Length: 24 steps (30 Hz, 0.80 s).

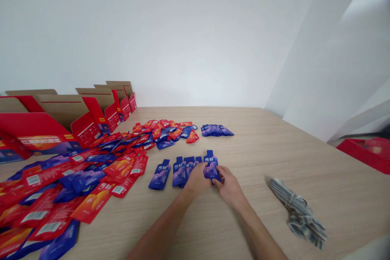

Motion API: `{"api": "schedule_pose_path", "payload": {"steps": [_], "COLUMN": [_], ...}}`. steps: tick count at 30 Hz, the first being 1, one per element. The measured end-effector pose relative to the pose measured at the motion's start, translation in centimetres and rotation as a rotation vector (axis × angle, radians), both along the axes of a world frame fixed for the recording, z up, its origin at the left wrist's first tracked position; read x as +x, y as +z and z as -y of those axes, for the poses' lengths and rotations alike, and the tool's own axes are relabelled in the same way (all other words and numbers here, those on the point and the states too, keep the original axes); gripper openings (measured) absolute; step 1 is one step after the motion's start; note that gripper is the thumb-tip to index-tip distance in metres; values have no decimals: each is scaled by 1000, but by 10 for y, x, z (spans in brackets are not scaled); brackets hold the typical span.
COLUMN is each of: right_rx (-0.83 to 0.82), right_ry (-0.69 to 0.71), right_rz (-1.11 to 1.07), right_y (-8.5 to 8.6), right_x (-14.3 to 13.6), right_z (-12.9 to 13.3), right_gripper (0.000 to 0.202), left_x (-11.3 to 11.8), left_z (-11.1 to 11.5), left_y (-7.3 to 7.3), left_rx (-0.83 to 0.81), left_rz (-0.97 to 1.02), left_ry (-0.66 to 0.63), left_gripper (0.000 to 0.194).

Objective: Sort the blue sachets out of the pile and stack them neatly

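A blue pouch with a short neck and purple fruit print (pixel 211 166) stands out between my two hands, its front facing me. My right hand (pixel 229 185) pinches its right and lower edge with thumb and fingers. My left hand (pixel 198 179) is closed at the pouch's left side, its fingertips partly hidden. Just left of that hand, several blue pouches (pixel 179 171) lie overlapping in a row, partly covered by the hand. A single blue pouch (pixel 160 175) rests apart at the row's left end.
A large heap of red and blue pouches (pixel 103 166) spreads over the left of the table (pixel 256 138). Open red cartons (pixel 45 130) line the back left. Several blue pouches (pixel 217 130) lie fanned behind my hands. A striped cloth (pixel 297 209) lies at right, a red box (pixel 365 152) beyond.
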State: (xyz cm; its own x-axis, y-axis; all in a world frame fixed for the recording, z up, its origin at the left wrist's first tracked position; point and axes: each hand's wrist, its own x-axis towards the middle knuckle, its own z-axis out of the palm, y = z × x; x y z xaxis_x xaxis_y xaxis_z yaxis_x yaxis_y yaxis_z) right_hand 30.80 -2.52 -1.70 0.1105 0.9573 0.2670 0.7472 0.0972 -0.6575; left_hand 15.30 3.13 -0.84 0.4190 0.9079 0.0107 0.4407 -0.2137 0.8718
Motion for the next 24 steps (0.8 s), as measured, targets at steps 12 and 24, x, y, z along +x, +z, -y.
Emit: {"api": "schedule_pose_path", "payload": {"steps": [12, 24], "right_rx": [-155, -60], "right_ry": [-23, -99], "right_rz": [400, 580], "right_y": [-7, 15], "right_x": [5, -31], "right_z": [12, 21], "right_gripper": [55, 62], "left_x": [0, -35], "left_z": [27, 37], "left_y": [-7, 8], "left_rx": [515, 526], "left_rz": [-548, -570], "left_ry": [-43, 76], "left_gripper": [51, 76]}}
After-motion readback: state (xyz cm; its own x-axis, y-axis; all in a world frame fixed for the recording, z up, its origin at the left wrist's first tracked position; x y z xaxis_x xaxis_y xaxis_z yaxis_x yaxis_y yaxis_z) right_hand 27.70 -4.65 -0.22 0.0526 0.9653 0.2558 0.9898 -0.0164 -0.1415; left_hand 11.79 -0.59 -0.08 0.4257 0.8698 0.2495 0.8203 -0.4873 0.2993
